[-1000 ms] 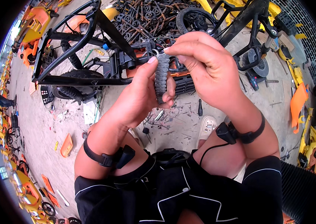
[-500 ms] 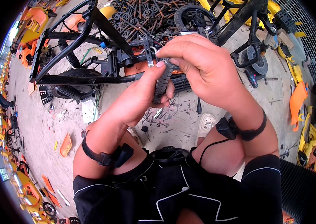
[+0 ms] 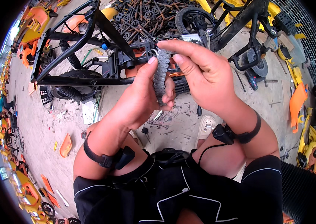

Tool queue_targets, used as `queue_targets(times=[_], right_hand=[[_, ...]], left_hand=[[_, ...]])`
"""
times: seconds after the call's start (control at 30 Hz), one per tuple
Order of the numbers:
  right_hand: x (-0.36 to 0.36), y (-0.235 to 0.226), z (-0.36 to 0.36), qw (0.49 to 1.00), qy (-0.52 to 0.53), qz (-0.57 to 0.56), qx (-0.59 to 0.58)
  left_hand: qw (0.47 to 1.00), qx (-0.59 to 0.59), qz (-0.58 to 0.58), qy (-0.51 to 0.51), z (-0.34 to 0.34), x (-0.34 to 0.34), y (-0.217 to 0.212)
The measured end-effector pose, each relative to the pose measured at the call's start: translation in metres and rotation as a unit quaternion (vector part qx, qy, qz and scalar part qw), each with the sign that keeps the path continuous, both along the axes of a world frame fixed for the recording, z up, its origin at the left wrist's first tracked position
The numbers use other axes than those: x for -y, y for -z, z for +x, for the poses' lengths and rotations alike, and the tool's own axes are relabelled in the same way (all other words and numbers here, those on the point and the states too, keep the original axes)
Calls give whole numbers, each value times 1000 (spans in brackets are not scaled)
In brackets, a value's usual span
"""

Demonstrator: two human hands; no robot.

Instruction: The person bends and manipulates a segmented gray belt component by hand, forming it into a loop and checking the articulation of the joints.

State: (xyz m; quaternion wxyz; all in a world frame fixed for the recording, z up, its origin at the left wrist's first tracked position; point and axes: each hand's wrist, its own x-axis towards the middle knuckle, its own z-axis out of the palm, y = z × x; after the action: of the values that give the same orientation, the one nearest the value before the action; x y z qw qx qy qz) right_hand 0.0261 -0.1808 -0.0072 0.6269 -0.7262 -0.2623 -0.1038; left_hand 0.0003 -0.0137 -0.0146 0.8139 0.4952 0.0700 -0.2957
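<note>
A grey link chain point(image 3: 160, 76), bunched in a narrow upright strip, is held in my left hand point(image 3: 137, 97). The left thumb presses along its near side and the fingers curl behind it. My right hand point(image 3: 210, 72) hovers at the upper right of the chain, its index finger stretched over the top end and its thumb apart from it. Nothing shows between that thumb and index finger; the other right fingers are mostly hidden. Just beyond both hands stands a black metal vehicle frame point(image 3: 87, 80) with a shock absorber and a tyre.
Rusty crank parts point(image 3: 139, 18) lie heaped beyond the frame, beside a spoked wheel point(image 3: 193, 20). A second black frame point(image 3: 240, 28) stands at the right, near a power tool point(image 3: 252, 79). An orange panel point(image 3: 66, 145) lies on the floor; yellow body parts line both sides.
My right thumb and index finger have come apart and off the chain's top. The chain has turned in my left hand, so its grey link plates face me.
</note>
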Motion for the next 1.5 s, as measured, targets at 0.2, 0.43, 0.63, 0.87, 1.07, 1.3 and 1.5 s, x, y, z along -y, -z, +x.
queue_targets(times=[0.2, 0.43, 0.63, 0.87, 1.07, 1.3, 1.5], right_hand=[[-6, 6, 4, 998, 26, 41, 27], [9, -17, 8, 972, 21, -152, 179], [15, -19, 9, 976, -12, -158, 149], [16, -21, 12, 974, -19, -165, 152], [9, -16, 7, 994, -18, -81, 67], [16, -5, 16, 997, -30, -56, 47], [17, -16, 7, 980, -34, -170, 101]], left_hand=[[999, 16, 43, 27, -1, -1, -2], [996, 31, 73, 38, 0, -4, -7], [995, 35, 63, 63, -3, -6, -1], [993, 40, 81, 81, -3, -5, 0], [992, 28, 83, 95, -4, -4, 8], [991, 33, 79, 100, -3, -4, 5], [998, -5, 56, 35, -3, 2, -1]])
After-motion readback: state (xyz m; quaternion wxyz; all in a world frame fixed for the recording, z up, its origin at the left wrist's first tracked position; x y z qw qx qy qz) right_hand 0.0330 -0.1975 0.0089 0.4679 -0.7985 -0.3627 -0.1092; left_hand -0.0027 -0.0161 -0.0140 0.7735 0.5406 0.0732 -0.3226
